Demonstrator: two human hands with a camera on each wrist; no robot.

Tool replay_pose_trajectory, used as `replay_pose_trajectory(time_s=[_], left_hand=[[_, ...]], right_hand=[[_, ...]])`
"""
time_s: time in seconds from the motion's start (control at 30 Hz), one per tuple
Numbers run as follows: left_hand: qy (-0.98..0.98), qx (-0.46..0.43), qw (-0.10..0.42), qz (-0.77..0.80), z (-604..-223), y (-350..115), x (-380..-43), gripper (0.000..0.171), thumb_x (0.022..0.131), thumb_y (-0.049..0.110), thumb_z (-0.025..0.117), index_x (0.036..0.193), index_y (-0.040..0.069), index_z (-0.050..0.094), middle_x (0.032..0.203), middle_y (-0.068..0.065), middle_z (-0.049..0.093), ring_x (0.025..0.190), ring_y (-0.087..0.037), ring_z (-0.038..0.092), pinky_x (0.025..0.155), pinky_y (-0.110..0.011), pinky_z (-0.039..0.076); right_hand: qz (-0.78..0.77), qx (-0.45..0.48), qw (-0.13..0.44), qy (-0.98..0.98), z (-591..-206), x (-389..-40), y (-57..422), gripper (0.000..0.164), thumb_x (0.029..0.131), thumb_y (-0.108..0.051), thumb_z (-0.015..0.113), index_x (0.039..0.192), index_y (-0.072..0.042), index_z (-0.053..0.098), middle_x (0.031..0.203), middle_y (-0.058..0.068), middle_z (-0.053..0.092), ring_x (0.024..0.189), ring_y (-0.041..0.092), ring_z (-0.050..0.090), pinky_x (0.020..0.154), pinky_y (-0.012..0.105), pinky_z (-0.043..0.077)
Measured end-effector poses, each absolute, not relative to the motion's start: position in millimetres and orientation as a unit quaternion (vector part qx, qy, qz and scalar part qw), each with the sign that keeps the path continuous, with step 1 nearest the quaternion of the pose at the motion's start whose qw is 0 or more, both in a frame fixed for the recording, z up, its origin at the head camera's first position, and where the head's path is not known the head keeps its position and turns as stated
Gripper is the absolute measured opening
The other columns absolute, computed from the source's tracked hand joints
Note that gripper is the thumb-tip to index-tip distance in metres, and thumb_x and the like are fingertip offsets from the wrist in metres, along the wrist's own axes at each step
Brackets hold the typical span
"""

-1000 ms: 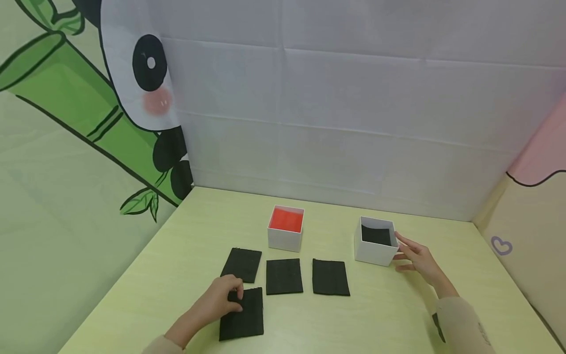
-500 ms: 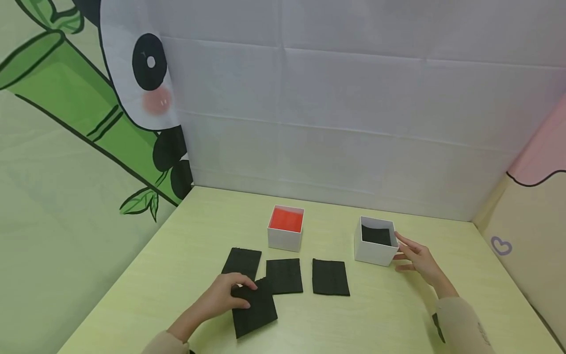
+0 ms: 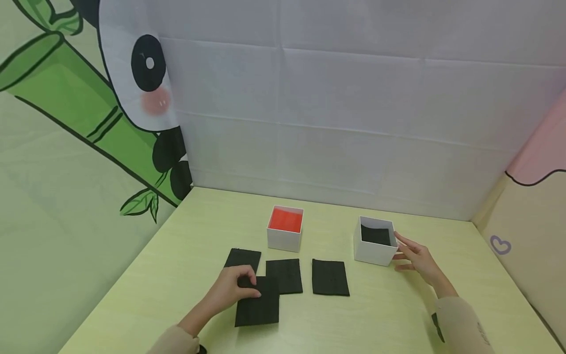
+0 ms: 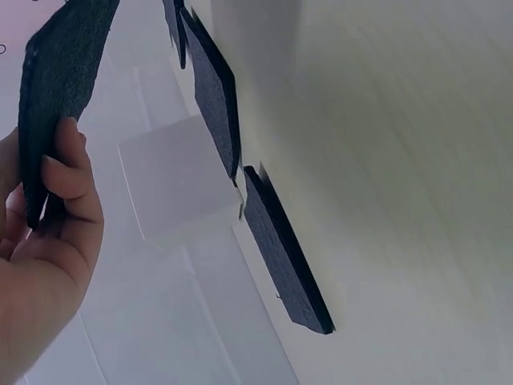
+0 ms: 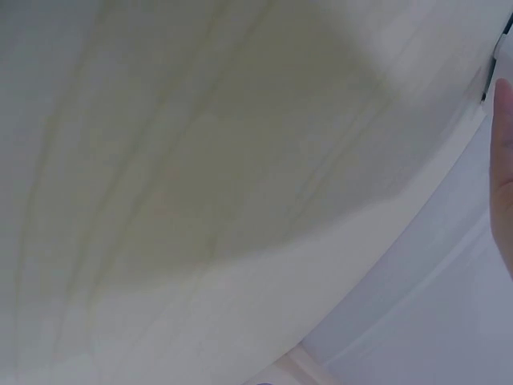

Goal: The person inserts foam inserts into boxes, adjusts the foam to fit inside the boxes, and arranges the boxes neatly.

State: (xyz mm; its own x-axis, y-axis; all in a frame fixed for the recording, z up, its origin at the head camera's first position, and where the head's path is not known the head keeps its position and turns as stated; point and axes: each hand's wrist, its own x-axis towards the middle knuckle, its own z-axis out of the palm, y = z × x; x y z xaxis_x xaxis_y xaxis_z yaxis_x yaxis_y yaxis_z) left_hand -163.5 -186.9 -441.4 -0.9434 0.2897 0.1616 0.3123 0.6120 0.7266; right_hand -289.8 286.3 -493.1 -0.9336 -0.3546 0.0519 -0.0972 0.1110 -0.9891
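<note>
At the table [image 3: 353,324], the left hand [image 3: 230,290] pinches a black square [image 3: 260,310]; the right hand [image 3: 418,264], sleeve marking [image 3: 484,333] illegible, touches a box [image 3: 373,253].

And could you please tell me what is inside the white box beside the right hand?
Inside the white box, a black piece is visible. It hides whatever lies beneath it, so I cannot tell whether there are more.

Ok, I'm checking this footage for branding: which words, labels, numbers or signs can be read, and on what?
None readable, including on the left box, right box and held black square.
The right sleeve has a faint mark, too small and blurred to read.
A heart outline, wordless, is on the backdrop.
</note>
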Motion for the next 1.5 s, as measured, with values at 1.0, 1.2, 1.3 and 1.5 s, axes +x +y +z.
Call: replay_pose_trajectory(time_s=[1.0, 1.2, 1.3, 1.5], left_hand=[[-0.842, -0.197, -0.014, -0.502, -438.2, -155.4, -180.7, 0.039, 0.075, 0.004, 0.07, 0.113, 0.002, 0.061, 0.108, -0.008, 0.061, 0.072, -0.01, 0.048, 0.059, -0.022, 0.044], [-0.837, -0.173, -0.012, -0.52, -438.3, -146.5, -184.7, 0.04, 0.074, 0.006, 0.071, 0.113, 0.002, 0.062, 0.111, -0.01, 0.06, 0.077, -0.014, 0.05, 0.062, -0.022, 0.045], [-0.835, -0.167, -0.008, -0.524, -439.3, -143.1, -186.7, 0.04, 0.073, 0.008, 0.072, 0.111, 0.003, 0.063, 0.109, -0.01, 0.061, 0.075, -0.014, 0.05, 0.06, -0.021, 0.043], [-0.819, -0.182, -0.007, -0.544, -428.4, -132.0, -185.4, 0.034, 0.074, 0.003, 0.07, 0.107, -0.003, 0.064, 0.106, -0.016, 0.062, 0.083, -0.018, 0.057, 0.067, -0.022, 0.047]], right_hand=[[-0.654, -0.157, 0.095, 0.734, -495.1, -291.7, 288.0, 0.048, 0.096, -0.018, 0.042, 0.137, 0.0, 0.023, 0.099, -0.014, 0.061, 0.086, 0.022, 0.062, 0.069, 0.043, 0.049], [-0.655, -0.149, 0.094, 0.735, -495.6, -292.4, 288.5, 0.049, 0.096, -0.018, 0.043, 0.137, 0.0, 0.023, 0.097, -0.013, 0.061, 0.086, 0.025, 0.061, 0.069, 0.043, 0.049], [-0.656, -0.147, 0.095, 0.734, -494.8, -292.4, 288.1, 0.049, 0.096, -0.018, 0.043, 0.137, -0.001, 0.023, 0.098, -0.013, 0.061, 0.087, 0.025, 0.061, 0.069, 0.042, 0.049], [-0.656, -0.145, 0.095, 0.735, -495.6, -293.0, 289.0, 0.048, 0.096, -0.018, 0.043, 0.137, -0.002, 0.025, 0.097, -0.012, 0.061, 0.086, 0.022, 0.062, 0.069, 0.043, 0.049]])
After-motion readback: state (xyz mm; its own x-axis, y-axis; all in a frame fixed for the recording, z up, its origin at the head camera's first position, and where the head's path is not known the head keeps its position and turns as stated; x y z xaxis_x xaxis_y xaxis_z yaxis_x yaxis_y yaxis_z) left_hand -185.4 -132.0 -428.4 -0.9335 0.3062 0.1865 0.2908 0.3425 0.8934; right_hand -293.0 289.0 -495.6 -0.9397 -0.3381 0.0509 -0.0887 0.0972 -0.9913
